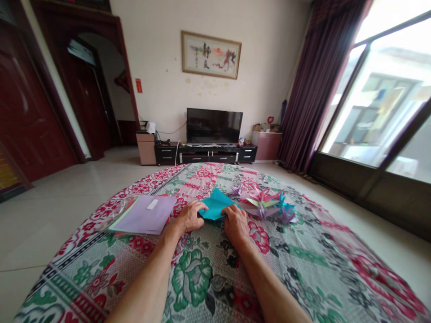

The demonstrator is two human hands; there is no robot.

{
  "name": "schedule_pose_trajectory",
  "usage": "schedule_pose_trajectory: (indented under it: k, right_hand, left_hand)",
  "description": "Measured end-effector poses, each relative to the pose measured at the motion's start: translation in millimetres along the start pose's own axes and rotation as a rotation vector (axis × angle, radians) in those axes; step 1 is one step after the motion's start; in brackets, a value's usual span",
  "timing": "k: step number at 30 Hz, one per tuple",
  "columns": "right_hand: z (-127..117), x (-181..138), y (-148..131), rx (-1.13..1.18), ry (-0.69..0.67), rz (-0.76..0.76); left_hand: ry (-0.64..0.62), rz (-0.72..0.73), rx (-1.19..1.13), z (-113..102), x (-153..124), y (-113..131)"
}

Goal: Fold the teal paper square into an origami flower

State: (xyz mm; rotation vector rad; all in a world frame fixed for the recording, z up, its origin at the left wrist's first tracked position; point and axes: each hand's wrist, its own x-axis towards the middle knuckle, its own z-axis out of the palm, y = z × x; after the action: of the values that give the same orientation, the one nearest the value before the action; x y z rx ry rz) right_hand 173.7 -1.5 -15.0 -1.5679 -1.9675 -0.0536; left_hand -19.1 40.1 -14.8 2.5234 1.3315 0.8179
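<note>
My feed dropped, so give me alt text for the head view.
The left hand and right hand hold a blue paper between them. The flower-patterned tablecloth bears a purple-topped paper stack at left and colourful folded paper shapes at right.

paper stack (141, 220), folded shapes (263, 203) on tablecloth (191, 278)

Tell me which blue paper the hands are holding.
The flatter blue sheet between left hand and right hand; the other blue paper, spiky, sits among folded shapes.

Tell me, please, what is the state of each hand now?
Left hand: closed, holding the blue paper at its left edge.
Right hand: closed, holding the same paper at its right edge.
</note>
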Motion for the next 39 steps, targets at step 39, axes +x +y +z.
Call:
schedule_pose_trajectory:
  k: [39]
  right_hand:
    - [-5.0, -8.6, 0.1, 0.038, 0.084, -0.063]
  left_hand:
    - [0.069, 0.01, -0.026, -6.3, 4.3, 6.6]
